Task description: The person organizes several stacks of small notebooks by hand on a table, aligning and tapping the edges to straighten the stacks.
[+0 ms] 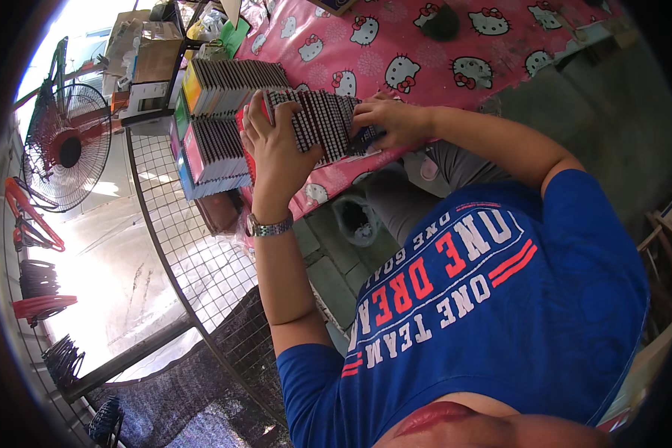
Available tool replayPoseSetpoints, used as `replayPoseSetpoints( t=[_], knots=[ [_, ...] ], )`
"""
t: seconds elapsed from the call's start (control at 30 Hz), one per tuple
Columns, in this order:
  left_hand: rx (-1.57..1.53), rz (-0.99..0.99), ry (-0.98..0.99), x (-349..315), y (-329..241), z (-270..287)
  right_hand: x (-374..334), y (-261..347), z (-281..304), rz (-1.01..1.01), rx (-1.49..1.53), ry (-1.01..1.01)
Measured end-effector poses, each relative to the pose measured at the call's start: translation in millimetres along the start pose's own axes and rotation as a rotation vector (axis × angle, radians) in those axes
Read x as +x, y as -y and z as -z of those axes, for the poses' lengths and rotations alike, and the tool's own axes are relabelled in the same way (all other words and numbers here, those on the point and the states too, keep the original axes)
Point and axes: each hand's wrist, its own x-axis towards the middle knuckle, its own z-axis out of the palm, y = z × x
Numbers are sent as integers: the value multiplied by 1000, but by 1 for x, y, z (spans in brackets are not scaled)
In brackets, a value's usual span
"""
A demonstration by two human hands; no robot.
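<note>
A row of spiral-bound notebooks (pixel 325 123) stands at the near edge of a table under a pink patterned cloth (pixel 381 63), its bound edges facing up. At the row's left end, next to a red cover, my left hand (pixel 272 142) is closed around the notebooks with its fingers and thumb wide over them. A metal-band watch (pixel 269 226) is on that wrist. My right hand (pixel 392 123) grips the row's right end, fingers curled over the bindings. Something dark blue shows under those fingers, too covered to make out.
More spiral notebooks (pixel 235 86) with coloured covers are stacked to the left. Beyond them are cardboard boxes (pixel 157 60), a standing fan (pixel 70 151) and a wire grid panel (pixel 179 216). A dark green object (pixel 439 22) lies on the cloth. A plastic-lined bin (pixel 358 224) is below the table edge.
</note>
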Motion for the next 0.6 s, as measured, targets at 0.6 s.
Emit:
replayPoseSetpoints(
  t=[0.6],
  knots=[
    [833,-489,535,-13,-37,-12,-21,-3,11,-208,151,181]
  ],
)
